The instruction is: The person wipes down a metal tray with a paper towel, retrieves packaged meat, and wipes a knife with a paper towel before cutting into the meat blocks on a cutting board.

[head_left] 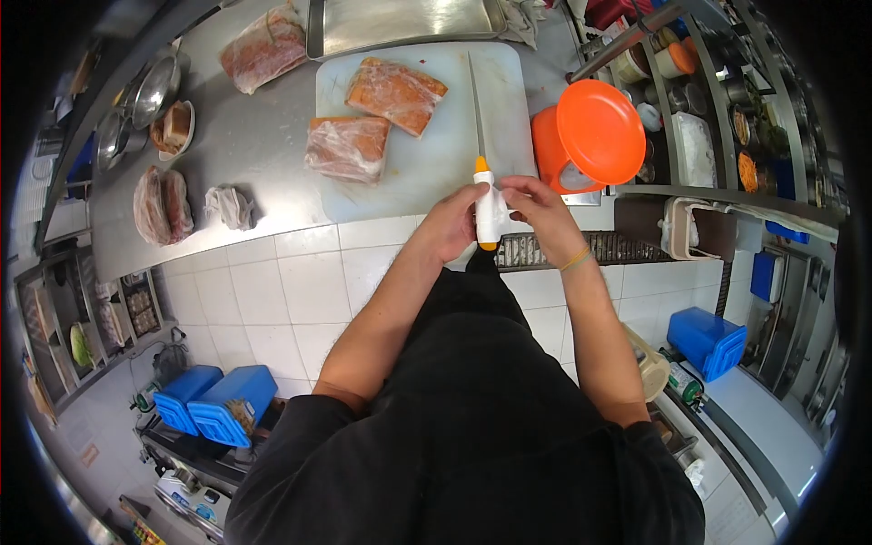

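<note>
A long knife (pixel 488 211) with a white handle and orange-yellow ends lies between my hands, its thin blade pointing away over the cutting board (pixel 422 177). My left hand (pixel 451 222) is closed on the handle from the left, thumb on top. On the other side, my right hand (pixel 542 213) has curled fingers pinched close against the handle; a pale bit shows there, too small to name. Two orange-pink slabs of fish or meat in clear film, a nearer slab (pixel 348 150) and a farther slab (pixel 397 94), rest on the board left of the blade.
An orange bin (pixel 599 132) with a round lid stands right of the board. Behind is a metal tray (pixel 404 25). Leftward on the steel table (pixel 245 173) are another wrapped slab (pixel 264 47), a wrapped piece (pixel 163 205), crumpled plastic (pixel 229 207) and bowls (pixel 157 91).
</note>
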Demonstrator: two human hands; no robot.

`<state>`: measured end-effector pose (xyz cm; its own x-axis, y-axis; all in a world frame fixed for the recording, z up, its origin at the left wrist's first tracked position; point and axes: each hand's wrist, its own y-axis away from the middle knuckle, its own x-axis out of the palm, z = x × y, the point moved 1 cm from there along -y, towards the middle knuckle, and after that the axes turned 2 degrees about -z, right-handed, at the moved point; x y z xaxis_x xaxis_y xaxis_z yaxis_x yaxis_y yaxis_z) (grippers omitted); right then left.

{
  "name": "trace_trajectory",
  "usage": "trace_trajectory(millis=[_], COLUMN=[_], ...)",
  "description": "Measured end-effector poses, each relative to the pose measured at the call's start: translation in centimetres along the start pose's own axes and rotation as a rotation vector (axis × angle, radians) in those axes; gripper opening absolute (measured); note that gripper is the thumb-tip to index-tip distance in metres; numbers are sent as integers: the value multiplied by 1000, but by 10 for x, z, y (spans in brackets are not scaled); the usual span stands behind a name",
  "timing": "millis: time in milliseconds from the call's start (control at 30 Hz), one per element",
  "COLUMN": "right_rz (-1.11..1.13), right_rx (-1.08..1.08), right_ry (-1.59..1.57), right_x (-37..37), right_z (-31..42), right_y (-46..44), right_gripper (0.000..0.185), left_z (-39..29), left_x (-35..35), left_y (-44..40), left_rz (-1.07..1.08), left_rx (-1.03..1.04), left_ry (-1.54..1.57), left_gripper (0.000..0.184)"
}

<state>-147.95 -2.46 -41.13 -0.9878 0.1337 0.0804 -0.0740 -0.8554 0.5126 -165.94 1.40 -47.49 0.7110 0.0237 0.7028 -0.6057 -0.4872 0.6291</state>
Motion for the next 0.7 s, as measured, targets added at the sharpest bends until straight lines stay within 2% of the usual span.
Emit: trace_trajectory(millis=[100,200,233,333,433,700], right_rz=[-165,-17,5,100,4,-43], right_rx=[117,317,281,273,183,319], right_ry=[-152,-260,-305,-332,-205,-33], right_x=[3,21,30,39,52,63], right_z=[-24,-22,-20,-20,-25,-19], right_y=[3,10,12,6,-3,-21], right_gripper=[40,53,60,65,59,64], left_z=[-2,3,4,8,12,19], left_x=[10,12,11,9,9,7], left_y=[10,12,12,16,19,26], left_rz=[38,16,-5,-71,-63,-188], left_rx=[34,81,98,156,210,323], left_ry=[60,86,90,65,26,-136], left_gripper=[41,39,38,33,31,41])
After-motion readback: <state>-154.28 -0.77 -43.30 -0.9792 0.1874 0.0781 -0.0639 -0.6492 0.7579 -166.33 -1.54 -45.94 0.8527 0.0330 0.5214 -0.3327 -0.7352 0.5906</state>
